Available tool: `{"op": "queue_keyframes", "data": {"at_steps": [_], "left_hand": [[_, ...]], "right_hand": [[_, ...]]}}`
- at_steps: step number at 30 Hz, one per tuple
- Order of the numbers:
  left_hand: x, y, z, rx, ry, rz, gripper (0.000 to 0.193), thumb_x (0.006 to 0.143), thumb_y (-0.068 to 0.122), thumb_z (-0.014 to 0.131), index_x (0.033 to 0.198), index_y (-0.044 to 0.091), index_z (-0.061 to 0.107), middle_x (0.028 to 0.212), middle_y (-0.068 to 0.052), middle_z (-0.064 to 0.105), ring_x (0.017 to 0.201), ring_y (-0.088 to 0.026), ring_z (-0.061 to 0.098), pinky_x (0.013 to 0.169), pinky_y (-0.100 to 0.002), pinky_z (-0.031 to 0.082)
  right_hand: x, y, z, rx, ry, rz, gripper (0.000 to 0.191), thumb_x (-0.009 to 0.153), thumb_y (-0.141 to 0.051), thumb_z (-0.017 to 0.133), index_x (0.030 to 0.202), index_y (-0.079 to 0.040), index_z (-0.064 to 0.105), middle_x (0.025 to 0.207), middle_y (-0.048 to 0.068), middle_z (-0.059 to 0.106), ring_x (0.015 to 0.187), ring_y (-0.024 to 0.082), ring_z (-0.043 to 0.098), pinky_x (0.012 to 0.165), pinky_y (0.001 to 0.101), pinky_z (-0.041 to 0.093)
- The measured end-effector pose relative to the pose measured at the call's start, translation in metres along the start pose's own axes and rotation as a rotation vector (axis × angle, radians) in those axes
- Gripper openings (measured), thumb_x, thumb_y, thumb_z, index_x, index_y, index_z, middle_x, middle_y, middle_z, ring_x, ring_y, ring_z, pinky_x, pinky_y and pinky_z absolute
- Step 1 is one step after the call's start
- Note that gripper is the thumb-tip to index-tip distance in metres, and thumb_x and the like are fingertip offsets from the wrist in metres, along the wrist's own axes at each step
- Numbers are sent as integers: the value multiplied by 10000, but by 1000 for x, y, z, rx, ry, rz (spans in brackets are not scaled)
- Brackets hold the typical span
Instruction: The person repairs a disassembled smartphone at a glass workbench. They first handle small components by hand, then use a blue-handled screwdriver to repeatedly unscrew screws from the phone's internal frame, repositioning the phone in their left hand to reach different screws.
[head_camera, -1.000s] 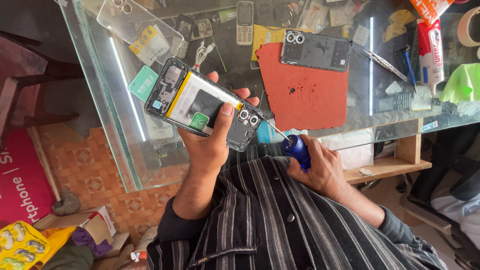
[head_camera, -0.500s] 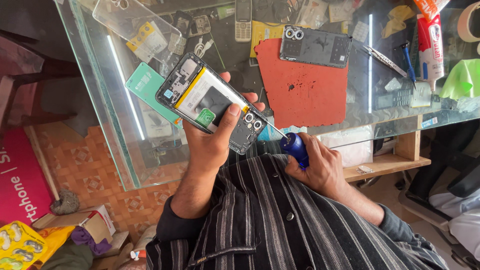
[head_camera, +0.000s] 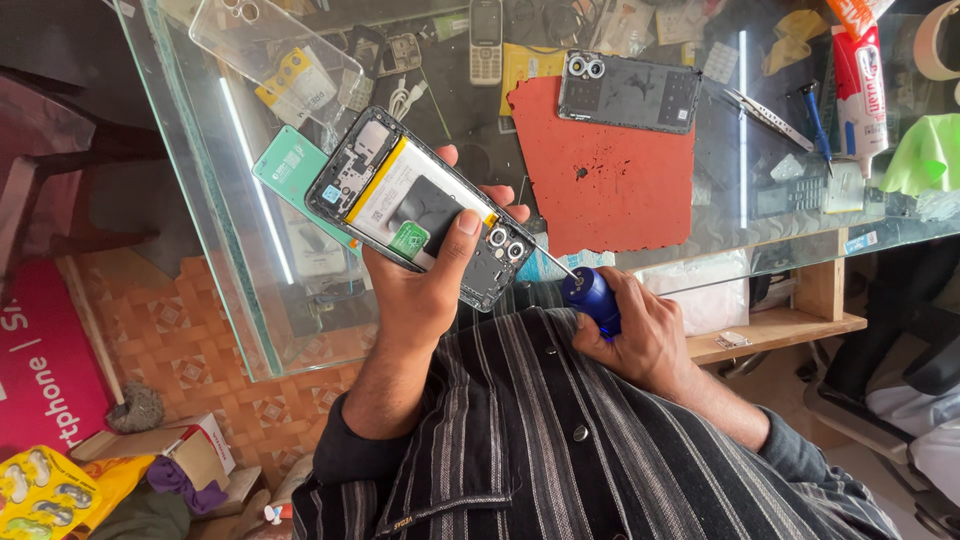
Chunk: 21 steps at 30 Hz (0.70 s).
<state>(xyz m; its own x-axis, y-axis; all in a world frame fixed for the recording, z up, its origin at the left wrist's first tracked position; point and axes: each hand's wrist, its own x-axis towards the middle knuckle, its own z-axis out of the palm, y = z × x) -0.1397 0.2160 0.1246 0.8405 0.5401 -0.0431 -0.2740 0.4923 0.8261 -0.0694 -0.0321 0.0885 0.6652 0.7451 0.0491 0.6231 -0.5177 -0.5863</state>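
The left hand (head_camera: 425, 285) is gripping an opened phone (head_camera: 420, 208), back cover off, holding it tilted above the glass tabletop (head_camera: 250, 300). The right hand (head_camera: 640, 330) is closing around a blue-handled screwdriver (head_camera: 588, 292), aiming its tip at the phone's camera end. This looks like screw work on the inner frame; seating the tip squarely in a small screw calls for a steady phone. The phone is showing its pale battery, green sticker and twin lenses.
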Motion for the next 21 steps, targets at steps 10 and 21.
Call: {"op": "queue_keyframes", "data": {"at_steps": [10, 21], "left_hand": [[-1, 6, -6, 38, -48, -43, 488, 1065, -43, 588, 1514, -30, 398, 1170, -233, 714, 1088, -339, 750, 981, -487, 638], [6, 15, -10, 64, -17, -87, 464, 1033, -49, 594, 1468, -66, 434, 1105, -250, 724, 1019, -338, 770, 922, -485, 672]], "right_hand": [[-1, -4, 0, -16, -17, 17, 516, 882, -301, 717, 1251, 26, 565, 995, 170, 682, 800, 360, 726, 646, 448, 584], [6, -7, -2, 5, -41, -8, 507, 886, -292, 713, 1260, 20, 575, 985, 169, 696, 779, 357, 731, 663, 442, 598]]}}
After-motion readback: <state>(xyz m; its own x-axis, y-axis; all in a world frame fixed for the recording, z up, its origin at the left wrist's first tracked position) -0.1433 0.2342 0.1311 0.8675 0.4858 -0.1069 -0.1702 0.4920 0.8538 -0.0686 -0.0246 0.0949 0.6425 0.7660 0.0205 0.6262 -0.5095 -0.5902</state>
